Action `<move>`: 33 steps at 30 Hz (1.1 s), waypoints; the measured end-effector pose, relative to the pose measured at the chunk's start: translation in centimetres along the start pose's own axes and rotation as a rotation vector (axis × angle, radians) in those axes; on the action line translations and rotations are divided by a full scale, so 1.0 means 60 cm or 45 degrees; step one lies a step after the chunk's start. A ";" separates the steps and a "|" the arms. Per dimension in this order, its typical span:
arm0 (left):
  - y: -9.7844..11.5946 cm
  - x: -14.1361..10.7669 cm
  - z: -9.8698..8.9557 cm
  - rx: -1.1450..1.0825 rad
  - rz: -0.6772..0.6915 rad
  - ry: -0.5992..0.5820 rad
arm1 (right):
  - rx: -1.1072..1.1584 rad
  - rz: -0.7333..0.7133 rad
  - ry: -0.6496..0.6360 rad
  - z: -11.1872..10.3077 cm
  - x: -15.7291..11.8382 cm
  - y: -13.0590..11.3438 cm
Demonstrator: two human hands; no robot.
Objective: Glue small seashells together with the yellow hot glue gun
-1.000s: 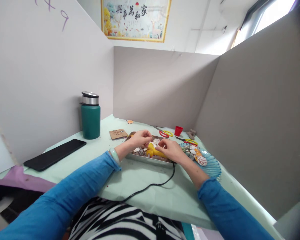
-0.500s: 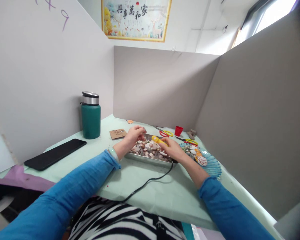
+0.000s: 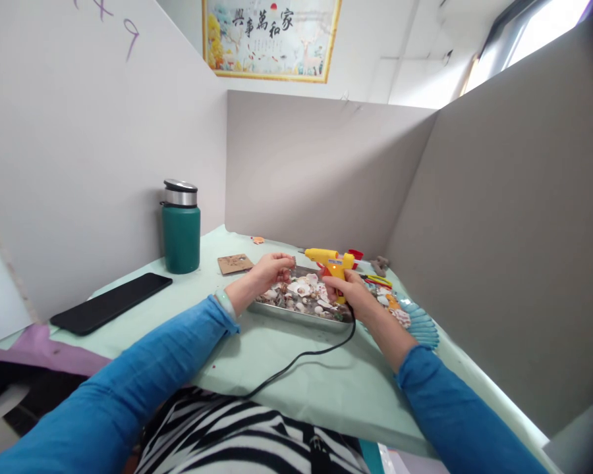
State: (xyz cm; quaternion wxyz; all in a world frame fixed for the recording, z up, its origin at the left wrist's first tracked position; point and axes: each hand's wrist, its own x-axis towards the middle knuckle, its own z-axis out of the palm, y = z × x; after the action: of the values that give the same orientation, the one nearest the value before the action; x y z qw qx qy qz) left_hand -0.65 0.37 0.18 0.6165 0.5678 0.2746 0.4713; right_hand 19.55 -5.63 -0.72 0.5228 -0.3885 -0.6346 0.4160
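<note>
My right hand (image 3: 348, 289) is wrapped round the handle of a yellow hot glue gun (image 3: 333, 261), which lies level with its nozzle pointing left. A black cord (image 3: 301, 355) runs from the gun's handle down to the table's front edge. My left hand (image 3: 275, 266) pinches a small greyish piece at its fingertips, too small to name, just left of the nozzle and apart from it. Below both hands sits a metal tray (image 3: 296, 318) full of seashells (image 3: 301, 289).
A green bottle (image 3: 181, 237) and a black phone-like slab (image 3: 113, 303) stand and lie at left. Near the tray is a brown card (image 3: 234, 264). A blue shell-shaped dish (image 3: 422, 326), scissors (image 3: 378, 281) and a red cup (image 3: 356, 255) are at right. Grey panels (image 3: 326, 164) enclose the table.
The glue gun has swung from pointing toward me and the left to lying side-on, raised over the tray. My left hand has shifted slightly right, still pinching the small piece.
</note>
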 end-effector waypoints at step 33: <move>0.001 0.002 -0.001 -0.091 0.024 -0.002 | -0.026 0.002 -0.101 0.002 -0.002 0.011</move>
State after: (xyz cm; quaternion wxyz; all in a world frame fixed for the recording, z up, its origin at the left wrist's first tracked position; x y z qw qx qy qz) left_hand -0.68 0.47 0.28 0.6322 0.5485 0.2518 0.4859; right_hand 19.50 -5.52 -1.41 0.4931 -0.3775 -0.6587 0.4248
